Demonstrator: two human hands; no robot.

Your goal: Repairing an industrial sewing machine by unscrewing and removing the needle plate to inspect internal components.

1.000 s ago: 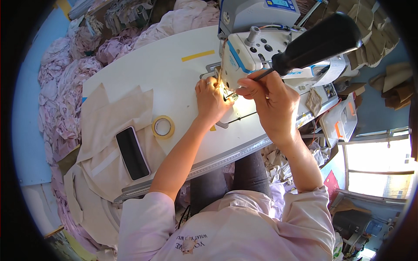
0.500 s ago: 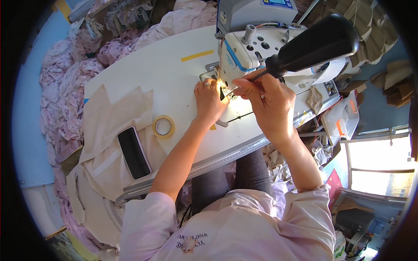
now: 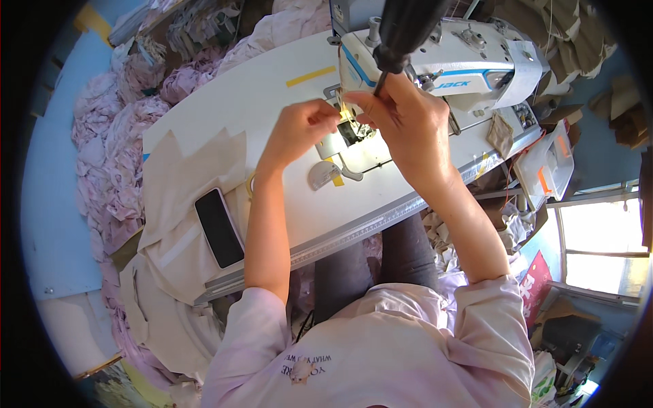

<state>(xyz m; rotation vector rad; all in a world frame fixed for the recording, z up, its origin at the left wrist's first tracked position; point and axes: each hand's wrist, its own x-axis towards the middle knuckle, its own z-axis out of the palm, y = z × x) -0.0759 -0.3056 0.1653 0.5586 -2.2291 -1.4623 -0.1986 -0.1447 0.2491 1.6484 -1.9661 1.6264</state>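
At the near side, a pale T-shirt (image 3: 381, 340) is seen below the white surface (image 3: 265, 102), whose front edge is lined by a ruler strip (image 3: 359, 231). To the left, a smartphone (image 3: 220, 228) is laid on beige fabric pieces (image 3: 170, 204), and a tape roll (image 3: 249, 185) is mostly covered by the left forearm. A grey half-round plate (image 3: 323, 175) is set just in front of the sewing machine (image 3: 435, 68).

Of the hands, the left hand (image 3: 299, 129) is held beside the machine's lit needle area, its fingers bent and drawn close to the thumb; whether anything small is pinched there cannot be told. By the right hand (image 3: 415, 129), a black-handled screwdriver (image 3: 405, 34) is gripped at the shaft, handle upward, before the machine head. Farther off, crumpled pinkish fabric (image 3: 115, 149) is heaped along the surface's far left side.
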